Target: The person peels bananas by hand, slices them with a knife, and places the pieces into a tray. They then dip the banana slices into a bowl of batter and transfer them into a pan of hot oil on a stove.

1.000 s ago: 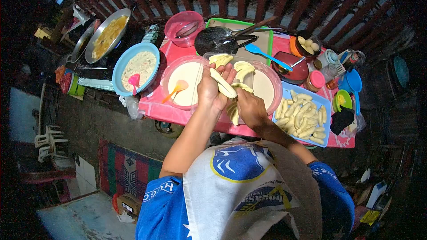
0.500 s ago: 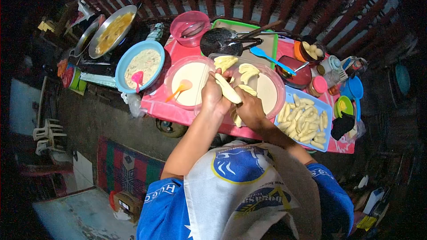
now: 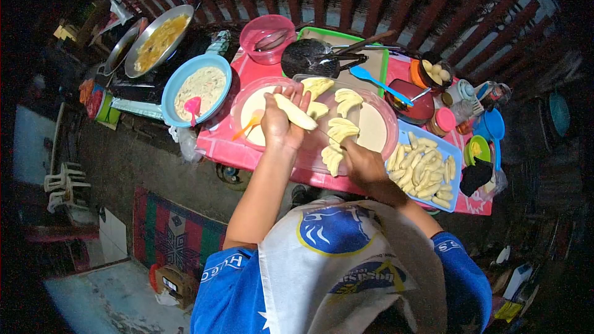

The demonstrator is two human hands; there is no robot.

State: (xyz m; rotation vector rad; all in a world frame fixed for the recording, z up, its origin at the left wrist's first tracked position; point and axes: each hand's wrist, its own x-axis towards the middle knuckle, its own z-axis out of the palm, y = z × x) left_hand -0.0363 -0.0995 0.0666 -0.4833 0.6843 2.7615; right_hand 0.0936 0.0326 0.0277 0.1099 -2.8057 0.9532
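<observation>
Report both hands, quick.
Left hand: open, palm up, a peeled banana lying across it.
Right hand: beside the sliced bananas; cannot tell whether it is open, closed or holding something.

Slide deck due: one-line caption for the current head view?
Left hand holds a peeled banana; right hand beside fanned banana slices, near a blue tray of peeled bananas.
</observation>
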